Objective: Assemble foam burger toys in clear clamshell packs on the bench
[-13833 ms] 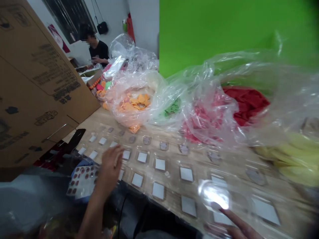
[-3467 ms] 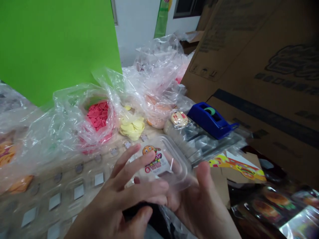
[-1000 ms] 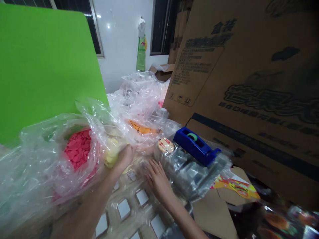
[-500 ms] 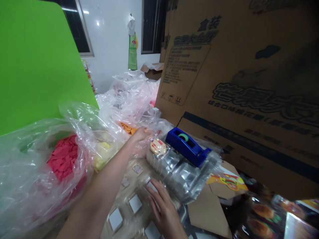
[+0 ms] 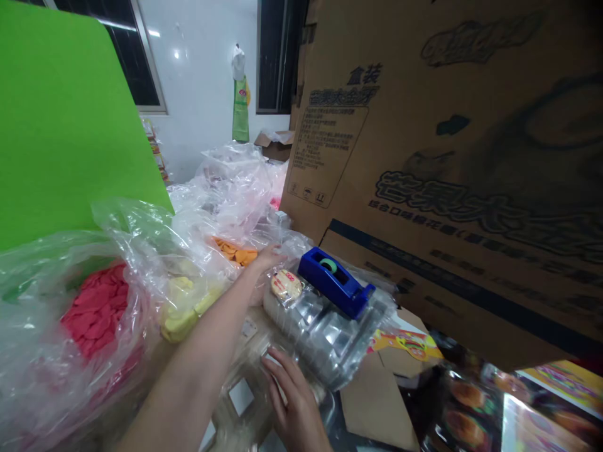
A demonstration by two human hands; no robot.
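My left hand [image 5: 269,256] is stretched far forward among clear plastic bags, just right of a bag holding orange flat pieces [image 5: 234,252]. Its fingers are small and partly hidden, so their grip is unclear. My right hand [image 5: 294,397] lies with fingers stretched out over a clear plastic tray [image 5: 221,383], near white squares [image 5: 241,397] in its hollows. Just beyond it is a stack of clear plastic trays [image 5: 325,339]. On that stack sit a blue tape dispenser [image 5: 335,282] with green tape and a round wrapped item [image 5: 286,285] with red print.
Open clear bags hold red pieces [image 5: 98,311] and yellow pieces [image 5: 181,314] on the left. A green panel [image 5: 70,125] rises behind them. A large printed carton [image 5: 424,188] walls off the right. Cardboard [image 5: 377,402] and burger-printed packaging [image 5: 466,414] lie at lower right.
The view has turned slightly, so most things sit further left in it. My left hand stays by the orange pieces, and my right hand stays over the tray.
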